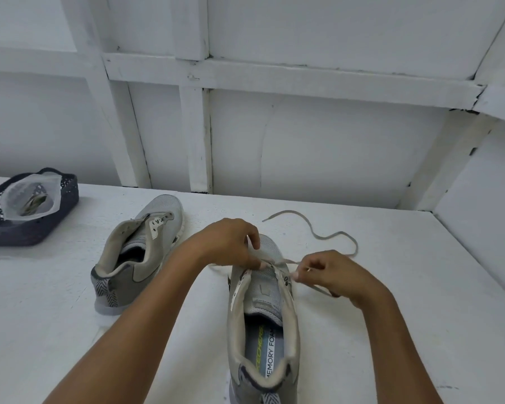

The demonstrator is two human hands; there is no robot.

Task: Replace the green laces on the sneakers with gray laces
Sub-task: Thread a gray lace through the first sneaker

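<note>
A gray sneaker [263,313] stands in front of me, toe pointing away, its eyelets mostly bare. A gray lace [327,236] runs through the eyelets near the toe and trails in a loop to the right. My left hand [231,243] pinches the lace at the sneaker's left eyelets. My right hand [330,272] pinches the lace's other stretch at the right eyelets. A second gray sneaker [137,252] without a lace lies to the left.
A dark patterned basket [56,220] at the far left holds a clear plastic bag [31,199] with something greenish inside. A white panelled wall [274,126] rises behind the white table [420,316] and along its right side.
</note>
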